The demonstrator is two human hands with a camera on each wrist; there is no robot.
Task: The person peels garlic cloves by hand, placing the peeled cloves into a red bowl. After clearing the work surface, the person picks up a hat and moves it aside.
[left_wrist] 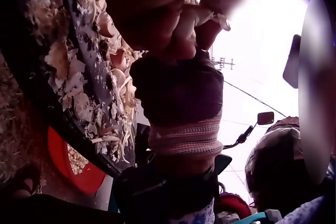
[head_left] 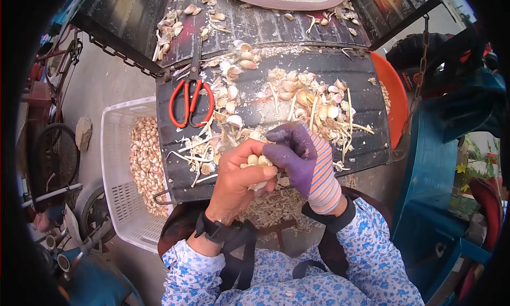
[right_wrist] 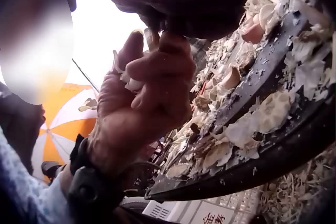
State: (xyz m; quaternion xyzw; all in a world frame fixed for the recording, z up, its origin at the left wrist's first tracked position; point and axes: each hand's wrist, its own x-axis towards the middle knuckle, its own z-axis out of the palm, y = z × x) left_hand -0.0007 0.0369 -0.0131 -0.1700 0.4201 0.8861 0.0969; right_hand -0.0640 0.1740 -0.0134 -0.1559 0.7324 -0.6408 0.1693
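My bare left hand (head_left: 236, 175) cups several pale garlic cloves (head_left: 254, 160) between its curled fingers and thumb, over the near edge of the dark ridged board (head_left: 249, 88). From the other side, my right hand (head_left: 300, 160), in a purple glove with a striped cuff, meets it, thumb and forefinger pinching at a clove. The right wrist view shows that clove (right_wrist: 152, 39) between the dark gloved fingertips and the bare left fingers (right_wrist: 163, 66). In the left wrist view, whitish garlic (left_wrist: 188, 24) pokes out from the left hand's grip. The palm side of the glove is hidden.
Red-handled scissors (head_left: 191, 104) lie on the board's left. Beyond my hands is a heap of garlic cloves, skins and stalks (head_left: 308, 96). A white basket (head_left: 114, 162) of cloves stands left, an orange basin (head_left: 396, 98) right. Chains (head_left: 422, 72) hang beside the board.
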